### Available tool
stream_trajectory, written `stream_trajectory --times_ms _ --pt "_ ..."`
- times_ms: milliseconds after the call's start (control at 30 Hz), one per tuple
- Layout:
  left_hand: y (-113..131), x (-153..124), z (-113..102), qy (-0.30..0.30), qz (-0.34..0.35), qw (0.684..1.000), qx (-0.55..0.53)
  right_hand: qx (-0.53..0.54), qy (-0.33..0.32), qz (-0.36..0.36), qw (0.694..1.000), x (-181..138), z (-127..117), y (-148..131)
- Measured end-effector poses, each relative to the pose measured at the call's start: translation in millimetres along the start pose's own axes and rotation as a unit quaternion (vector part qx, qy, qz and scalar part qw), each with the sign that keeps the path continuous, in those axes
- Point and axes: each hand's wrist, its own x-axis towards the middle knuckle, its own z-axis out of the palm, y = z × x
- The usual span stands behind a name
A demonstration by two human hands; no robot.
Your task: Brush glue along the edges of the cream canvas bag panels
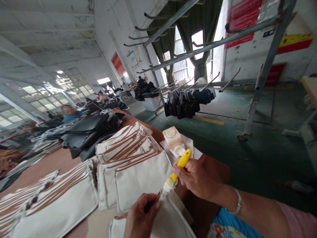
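My right hand [194, 178] is closed round the yellow handle of a glue brush [182, 163], its whitish bristles pointing down to the left. The bristle end meets the edge of a white fabric piece [165, 219] with brown trim. Pinched at that edge are the fingers of my left hand [143, 211]. Beyond them lies a stack of white pieces with brown edging [141, 172]. Behind the brush rests a stained pale container [173, 138] on a white sheet.
More white pieces [61, 201] overlap in rows at the left. Black bags [86, 132] are piled farther back on the brown table [56, 162]. A metal rack [210, 46] with hooks stands at the right, with dark bags [182, 107] hanging behind. A person [71, 114] sits far left.
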Motion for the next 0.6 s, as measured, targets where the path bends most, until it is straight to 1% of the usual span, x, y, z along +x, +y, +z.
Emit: stream_trajectory --times_ms 67,100,233,300,367,433,533,600 --pt "2.1 -2.4 1.2 -0.012 0.007 1.0 0.003 0.0 -0.008 -0.014 1.0 -1.6 2.6 -0.1" --pt "2.4 -4.3 2.0 -0.012 0.018 1.0 0.007 -0.002 0.0 -0.018 1.0 -0.9 2.6 0.9" --pt "-1.6 -14.5 6.2 0.026 0.098 0.994 0.05 -0.01 0.05 -0.01 0.999 8.3 -7.4 9.2" --pt "-4.7 -19.4 8.5 0.041 0.126 0.989 0.066 -0.004 0.046 0.0 0.999 12.6 -11.6 14.9" --pt "-6.4 -23.2 10.7 0.054 0.141 0.986 0.073 0.018 0.02 0.018 0.999 14.4 -10.2 21.0" --pt "-6.3 -26.1 12.5 0.066 0.146 0.984 0.083 0.061 -0.015 0.056 0.996 14.0 -4.7 25.8" --pt "-3.7 -29.6 14.0 0.08 0.138 0.982 0.1 0.138 -0.075 0.148 0.976 12.1 0.4 27.8" --pt "-1.5 -31.6 14.2 0.083 0.133 0.982 0.106 0.177 -0.112 0.188 0.96 12.0 -3.2 26.2"
